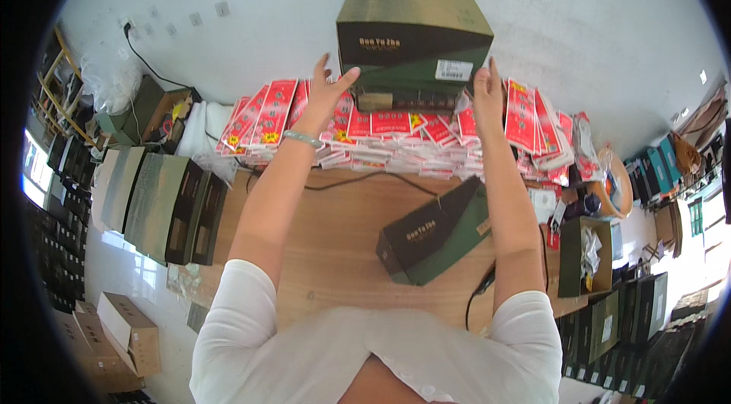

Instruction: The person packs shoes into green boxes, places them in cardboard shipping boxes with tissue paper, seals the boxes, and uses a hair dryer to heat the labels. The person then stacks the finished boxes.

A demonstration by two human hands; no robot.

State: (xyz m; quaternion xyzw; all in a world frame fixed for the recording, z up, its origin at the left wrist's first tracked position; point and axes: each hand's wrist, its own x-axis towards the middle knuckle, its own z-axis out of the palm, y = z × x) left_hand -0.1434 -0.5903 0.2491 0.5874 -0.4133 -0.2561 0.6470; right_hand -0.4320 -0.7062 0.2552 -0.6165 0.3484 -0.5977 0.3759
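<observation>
A large dark green shoebox-like carton (415, 27) with a tan top and a white label stands in front of me by the wall. Beneath it shows a flatter dark box (407, 102), above the red packets. At the carton's lower left corner is my left hand (332, 93), wearing a bracelet, its thumb and fingers spread apart. On the other side, my right hand (489, 98) has its fingers stretched upward along the carton's right edge. Neither hand is wrapped round the carton; whether the fingertips touch it is hard to tell.
Red-and-white packets (396, 146) lie piled along the table's back edge. Another dark green box (434, 233) rests tilted on the wooden table (335, 252), near black cables. More cartons (160, 202) stand at left; an opened box (585, 255) is at right.
</observation>
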